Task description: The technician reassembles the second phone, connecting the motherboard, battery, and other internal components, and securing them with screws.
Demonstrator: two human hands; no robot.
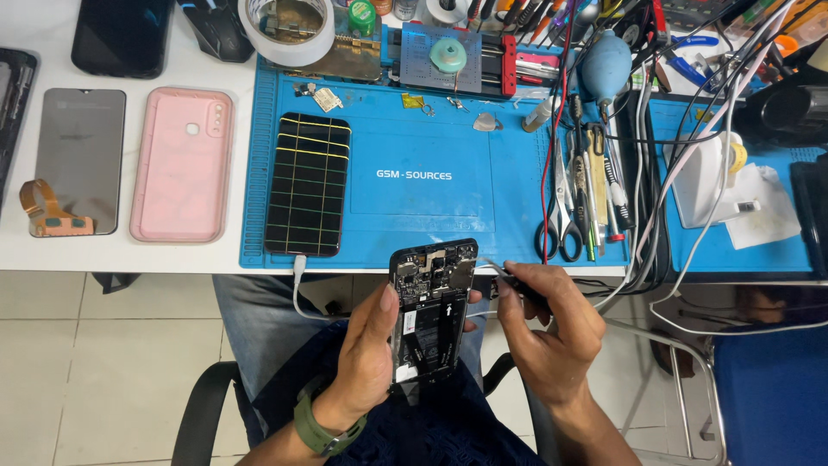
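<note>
Your left hand [366,345] grips the opened phone [429,309] just below the blue mat [431,198]; your right hand [548,332] pinches tweezers [509,278] at the phone's upper right edge.

A phone repair workshop: a blue repair mat [431,198] covers the white worktop [121,255]. Right of the mat's middle lie scissors [561,216], tweezers and screwdrivers [595,190] among tangled cables [673,216]; left of it rest a pink phone case [181,164] and a loose screen panel [79,155].

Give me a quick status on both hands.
Left hand holds opened phone. Right hand grips tweezers beside it. Nothing between them.
</note>
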